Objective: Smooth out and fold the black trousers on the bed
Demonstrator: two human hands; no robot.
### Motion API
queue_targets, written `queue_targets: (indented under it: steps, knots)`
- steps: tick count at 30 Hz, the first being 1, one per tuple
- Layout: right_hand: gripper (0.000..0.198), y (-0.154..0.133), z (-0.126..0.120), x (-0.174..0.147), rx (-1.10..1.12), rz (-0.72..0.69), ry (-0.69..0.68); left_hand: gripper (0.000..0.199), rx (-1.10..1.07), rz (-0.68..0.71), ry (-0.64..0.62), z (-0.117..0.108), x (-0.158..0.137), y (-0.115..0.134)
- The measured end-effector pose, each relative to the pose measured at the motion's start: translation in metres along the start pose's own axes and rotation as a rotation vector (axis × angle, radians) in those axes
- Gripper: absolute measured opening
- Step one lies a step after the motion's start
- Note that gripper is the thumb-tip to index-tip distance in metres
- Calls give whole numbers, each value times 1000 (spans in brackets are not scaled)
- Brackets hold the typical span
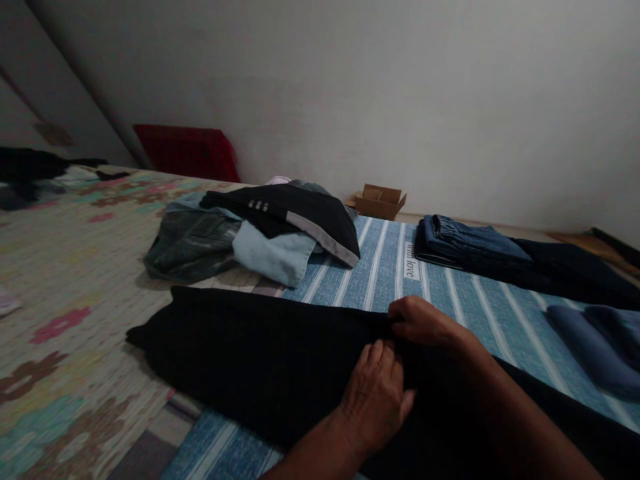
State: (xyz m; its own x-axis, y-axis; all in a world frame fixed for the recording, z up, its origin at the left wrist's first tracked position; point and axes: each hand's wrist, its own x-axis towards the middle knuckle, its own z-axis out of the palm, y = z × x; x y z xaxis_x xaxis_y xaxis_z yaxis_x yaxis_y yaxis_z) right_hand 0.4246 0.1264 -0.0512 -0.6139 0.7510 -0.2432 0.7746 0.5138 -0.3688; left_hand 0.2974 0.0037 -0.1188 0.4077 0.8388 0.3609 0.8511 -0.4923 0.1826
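Observation:
A pair of black trousers [260, 353] stretches lengthwise across the bed, from the left toward the lower right. My left hand [375, 393] lies flat on the dark cloth, fingers straight and thumb out to the side. Just beyond it, my right hand [417, 320] is closed, its curled fingers pinching the far edge of the trousers. Part of the garment is hidden under my forearms, and its folds are hard to make out in the dim light.
A loose clothes heap [280, 227] lies beyond the trousers. Folded jeans [475, 243] and a blue folded garment [595, 347] rest on the striped sheet [380, 267] to the right. A cardboard box [379, 201] and red panel [187, 153] stand by the wall. Floral bedding [75, 267] spreads left.

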Motion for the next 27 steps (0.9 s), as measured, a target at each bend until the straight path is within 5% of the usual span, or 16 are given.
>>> queue_targets:
  steps: [5,11,27]
  knots:
    - [29,12,-4,18,158,4,-164,40,-9,3,-19,-2,1,1]
    - [14,17,-2,33,375,-8,-364,42,-1,2,-26,-4,2,2]
    - [25,25,8,44,802,10,-531,43,-4,16,-15,-8,3,2]
